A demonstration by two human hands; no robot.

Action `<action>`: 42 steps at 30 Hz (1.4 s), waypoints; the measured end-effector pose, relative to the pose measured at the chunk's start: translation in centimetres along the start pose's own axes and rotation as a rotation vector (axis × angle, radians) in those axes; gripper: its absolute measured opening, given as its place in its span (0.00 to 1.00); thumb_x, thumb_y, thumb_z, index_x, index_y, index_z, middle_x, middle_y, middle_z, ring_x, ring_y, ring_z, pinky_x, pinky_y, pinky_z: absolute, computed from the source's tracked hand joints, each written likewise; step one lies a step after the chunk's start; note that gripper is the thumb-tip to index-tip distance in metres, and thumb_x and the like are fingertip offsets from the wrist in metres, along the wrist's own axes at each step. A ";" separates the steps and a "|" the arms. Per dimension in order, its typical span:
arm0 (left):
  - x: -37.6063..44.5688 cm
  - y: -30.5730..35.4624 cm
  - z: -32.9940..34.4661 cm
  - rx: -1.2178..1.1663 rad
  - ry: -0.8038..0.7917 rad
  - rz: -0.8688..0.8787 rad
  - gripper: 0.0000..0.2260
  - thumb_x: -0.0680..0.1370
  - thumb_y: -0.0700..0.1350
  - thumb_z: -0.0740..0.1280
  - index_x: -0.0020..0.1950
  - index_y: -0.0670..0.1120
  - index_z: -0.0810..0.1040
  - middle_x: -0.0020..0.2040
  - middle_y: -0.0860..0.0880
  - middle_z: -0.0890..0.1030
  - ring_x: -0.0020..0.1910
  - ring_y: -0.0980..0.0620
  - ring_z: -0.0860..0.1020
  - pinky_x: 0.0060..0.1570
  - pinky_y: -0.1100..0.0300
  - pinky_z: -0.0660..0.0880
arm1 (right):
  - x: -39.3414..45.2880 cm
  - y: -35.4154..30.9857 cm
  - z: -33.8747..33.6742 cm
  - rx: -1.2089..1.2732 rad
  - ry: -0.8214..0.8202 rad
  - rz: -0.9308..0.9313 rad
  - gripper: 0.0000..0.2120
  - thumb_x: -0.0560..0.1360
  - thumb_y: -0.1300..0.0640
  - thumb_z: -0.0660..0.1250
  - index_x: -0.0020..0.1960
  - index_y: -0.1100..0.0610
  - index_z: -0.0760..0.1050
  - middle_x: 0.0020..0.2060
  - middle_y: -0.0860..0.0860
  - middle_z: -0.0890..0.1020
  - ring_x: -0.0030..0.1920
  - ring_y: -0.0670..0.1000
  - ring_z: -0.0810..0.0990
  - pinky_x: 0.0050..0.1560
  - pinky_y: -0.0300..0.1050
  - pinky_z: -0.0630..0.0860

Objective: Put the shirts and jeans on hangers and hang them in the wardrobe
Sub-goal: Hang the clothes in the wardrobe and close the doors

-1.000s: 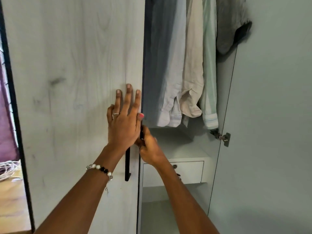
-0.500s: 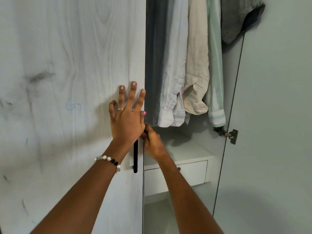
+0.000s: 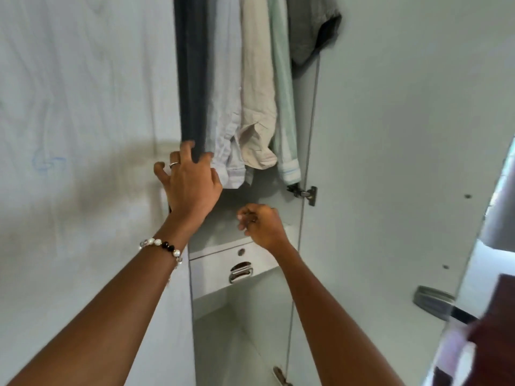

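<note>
The wardrobe stands partly open. Inside hang a dark pair of jeans (image 3: 191,79), a pale blue shirt (image 3: 225,107), a beige shirt (image 3: 257,93), a mint striped shirt (image 3: 284,112) and a grey T-shirt (image 3: 309,29). My left hand (image 3: 189,185), with a ring and a bead bracelet, rests on the left door (image 3: 83,135), its fingers curled round the door's inner edge beside the jeans. My right hand (image 3: 260,224) hovers in front of the inner shelf, fingers curled in, holding nothing.
Below the shelf is a white drawer (image 3: 211,277) with a metal handle (image 3: 241,271). The right door (image 3: 390,135) stands open on a hinge (image 3: 306,193). A dark red object (image 3: 496,330) sits at the lower right edge, blurred.
My right hand has let go of the black door handle and moved right. My left hand slid from flat on the door to its inner edge. The view swung right.
</note>
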State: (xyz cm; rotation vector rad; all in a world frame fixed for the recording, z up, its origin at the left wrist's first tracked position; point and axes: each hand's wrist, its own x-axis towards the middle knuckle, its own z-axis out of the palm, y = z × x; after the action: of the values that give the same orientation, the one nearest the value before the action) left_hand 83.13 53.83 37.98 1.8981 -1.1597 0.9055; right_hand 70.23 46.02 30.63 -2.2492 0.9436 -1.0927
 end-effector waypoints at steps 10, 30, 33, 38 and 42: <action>-4.9 17.8 3.8 -0.805 -0.308 0.038 0.08 0.75 0.40 0.66 0.49 0.47 0.84 0.46 0.48 0.84 0.45 0.51 0.81 0.51 0.59 0.76 | -8.9 11.5 -20.5 -0.237 0.754 0.173 0.11 0.73 0.66 0.63 0.50 0.57 0.81 0.44 0.55 0.82 0.49 0.58 0.78 0.47 0.44 0.70; -9.5 30.9 2.3 -0.998 -0.407 0.055 0.08 0.78 0.47 0.66 0.56 0.50 0.81 0.48 0.51 0.82 0.41 0.54 0.82 0.44 0.62 0.79 | -13.1 20.2 -30.3 0.306 0.600 0.094 0.16 0.80 0.42 0.55 0.44 0.51 0.73 0.37 0.49 0.75 0.40 0.50 0.73 0.43 0.49 0.70; -9.5 30.9 0.7 -1.086 -0.323 0.136 0.09 0.79 0.46 0.65 0.56 0.47 0.81 0.48 0.49 0.83 0.41 0.56 0.81 0.40 0.66 0.80 | -13.2 18.3 -29.1 0.453 0.525 -0.006 0.21 0.80 0.43 0.54 0.45 0.56 0.78 0.41 0.58 0.80 0.43 0.58 0.79 0.45 0.54 0.76; -8.6 28.3 -2.2 -1.116 -0.020 0.244 0.19 0.78 0.54 0.63 0.65 0.46 0.73 0.45 0.52 0.79 0.41 0.55 0.79 0.40 0.61 0.80 | -12.4 12.8 -25.0 0.589 0.478 -0.106 0.26 0.82 0.51 0.57 0.30 0.65 0.72 0.26 0.54 0.74 0.27 0.51 0.71 0.30 0.41 0.69; -7.7 24.3 -4.4 -0.980 0.126 0.390 0.25 0.77 0.52 0.66 0.69 0.43 0.65 0.52 0.49 0.76 0.46 0.55 0.77 0.43 0.67 0.75 | -11.8 8.4 -19.4 0.544 0.427 -0.255 0.31 0.79 0.45 0.57 0.28 0.69 0.66 0.22 0.62 0.68 0.22 0.61 0.66 0.23 0.48 0.65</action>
State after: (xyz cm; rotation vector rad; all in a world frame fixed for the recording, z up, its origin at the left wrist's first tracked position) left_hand 57.30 52.66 38.92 0.8320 -1.5369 0.4702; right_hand 46.07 47.21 30.51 -1.7443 0.4249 -1.7458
